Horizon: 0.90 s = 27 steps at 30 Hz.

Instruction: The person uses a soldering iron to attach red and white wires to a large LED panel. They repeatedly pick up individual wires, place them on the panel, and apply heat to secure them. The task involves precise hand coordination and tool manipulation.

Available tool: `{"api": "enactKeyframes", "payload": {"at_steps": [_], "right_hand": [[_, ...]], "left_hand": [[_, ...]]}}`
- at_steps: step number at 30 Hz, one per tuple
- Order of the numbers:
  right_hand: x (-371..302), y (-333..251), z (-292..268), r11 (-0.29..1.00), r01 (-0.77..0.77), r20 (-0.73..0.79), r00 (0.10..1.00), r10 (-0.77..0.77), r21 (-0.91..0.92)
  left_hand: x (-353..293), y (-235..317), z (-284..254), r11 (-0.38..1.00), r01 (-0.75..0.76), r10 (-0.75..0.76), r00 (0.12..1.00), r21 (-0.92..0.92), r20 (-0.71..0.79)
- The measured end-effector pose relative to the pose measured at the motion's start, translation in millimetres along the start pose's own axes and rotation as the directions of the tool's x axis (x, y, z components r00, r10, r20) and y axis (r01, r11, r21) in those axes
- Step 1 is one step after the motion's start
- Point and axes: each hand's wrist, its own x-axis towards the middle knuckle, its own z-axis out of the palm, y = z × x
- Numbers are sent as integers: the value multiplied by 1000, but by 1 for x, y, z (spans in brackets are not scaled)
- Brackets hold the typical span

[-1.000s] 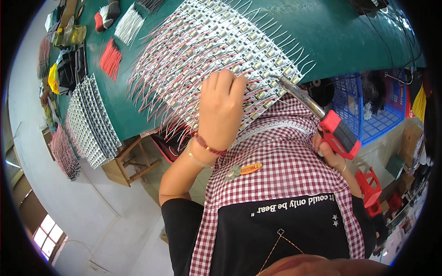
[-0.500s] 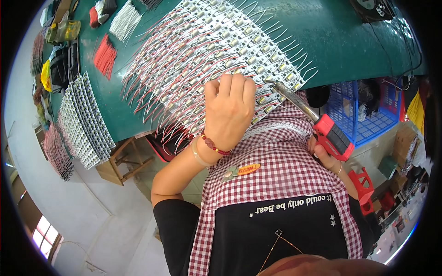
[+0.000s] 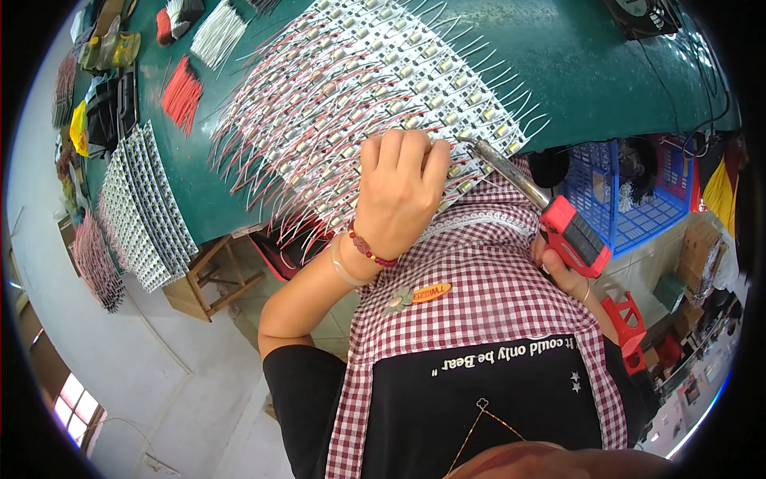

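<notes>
A wide sheet of small white circuit boards with red and white wires [image 3: 351, 88] lies across the green table [image 3: 606, 72]. My left hand [image 3: 399, 191] presses flat, fingers together, on the near edge of that sheet. My right hand [image 3: 562, 267] grips a red soldering iron [image 3: 570, 231] by its handle. The iron's metal shaft [image 3: 503, 164] points up-left, and its tip sits at the boards just right of my left fingertips. A bead bracelet circles my left wrist.
Bundles of red wires [image 3: 182, 94] and white wires [image 3: 217, 36] lie at the table's far left. More board panels [image 3: 148, 207] are stacked at the left edge. A blue plastic basket [image 3: 630, 199] stands below the table at right, a wooden stool [image 3: 211, 279] underneath at left.
My left hand has slid right and nearer along the board sheet's edge. The soldering iron has come in with it, its tip still close beside my fingers.
</notes>
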Motion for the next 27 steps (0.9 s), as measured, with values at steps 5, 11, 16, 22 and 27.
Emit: {"api": "enactKeyframes", "payload": {"at_steps": [5,11,16,22,27], "right_hand": [[6,-11,5,1000,23,-29,999,-23,-6],[5,2,5,994,65,5,998,-65,-83],[6,-8,3,996,71,21,997,-69,-58],[5,-7,5,996,82,-24,996,-83,-35],[2,-3,0,997,74,-15,997,-74,-35]], "left_hand": [[-2,-4,5,999,-38,37,999,-34,-31],[-3,-6,5,997,-66,66,998,-24,-24],[-3,-6,7,997,-69,68,997,-25,-31],[-2,-3,6,999,-42,41,998,-19,-45],[4,-8,-15,998,50,-57,984,-44,-170]]}}
